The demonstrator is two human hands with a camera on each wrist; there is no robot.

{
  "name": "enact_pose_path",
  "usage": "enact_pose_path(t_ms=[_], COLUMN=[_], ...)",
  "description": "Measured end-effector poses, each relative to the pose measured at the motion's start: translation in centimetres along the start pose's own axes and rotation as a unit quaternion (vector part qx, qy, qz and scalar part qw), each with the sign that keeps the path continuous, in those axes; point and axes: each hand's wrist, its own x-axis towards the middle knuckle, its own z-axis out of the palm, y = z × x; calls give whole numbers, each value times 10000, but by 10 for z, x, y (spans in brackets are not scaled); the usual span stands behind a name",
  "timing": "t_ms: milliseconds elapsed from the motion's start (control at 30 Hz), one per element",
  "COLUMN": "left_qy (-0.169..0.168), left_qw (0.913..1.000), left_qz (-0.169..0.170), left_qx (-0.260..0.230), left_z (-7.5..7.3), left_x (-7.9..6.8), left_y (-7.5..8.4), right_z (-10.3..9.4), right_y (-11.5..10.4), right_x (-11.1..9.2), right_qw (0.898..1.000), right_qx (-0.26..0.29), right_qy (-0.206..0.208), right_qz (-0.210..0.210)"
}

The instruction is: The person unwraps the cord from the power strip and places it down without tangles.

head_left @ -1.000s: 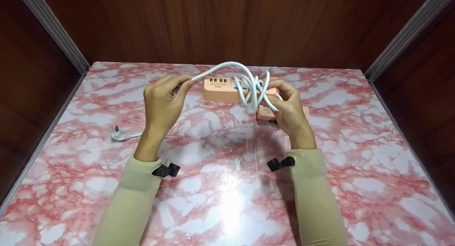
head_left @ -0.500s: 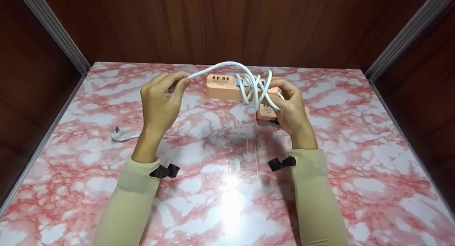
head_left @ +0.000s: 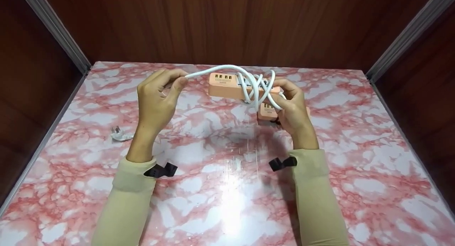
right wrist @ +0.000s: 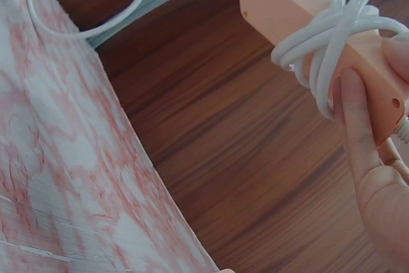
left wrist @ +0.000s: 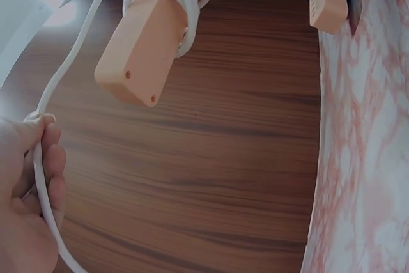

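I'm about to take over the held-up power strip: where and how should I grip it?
I'd pinch the power strip across its end with the USB ports, coming from the person's left, clear of the cord running to the left hand. That end juts out as a bare block, while the cord loops round the other half and the right hand holds the opposite end.

White glare bleaches part of the tabletop [head_left: 230, 207].

Wood-grain walls [head_left: 227, 25], marbled tabletop [head_left: 369, 160]
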Motion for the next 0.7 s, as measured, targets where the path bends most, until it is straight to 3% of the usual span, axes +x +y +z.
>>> enact_pose_path(t_ms=[467,700], left_qy=[-567,-1044], left_qw=[9974,9941], left_qz=[255,-75], left_qx=[-352,-275], left_z=[-13,-21], left_x=[1,0], left_y=[-7,-13], right_z=[-1,0], right_y=[-1,-1], right_x=[1,1], right_qw=[9999,9996], right_qx=[-70,-97], right_qy=[71,242], right_qz=[-20,-49])
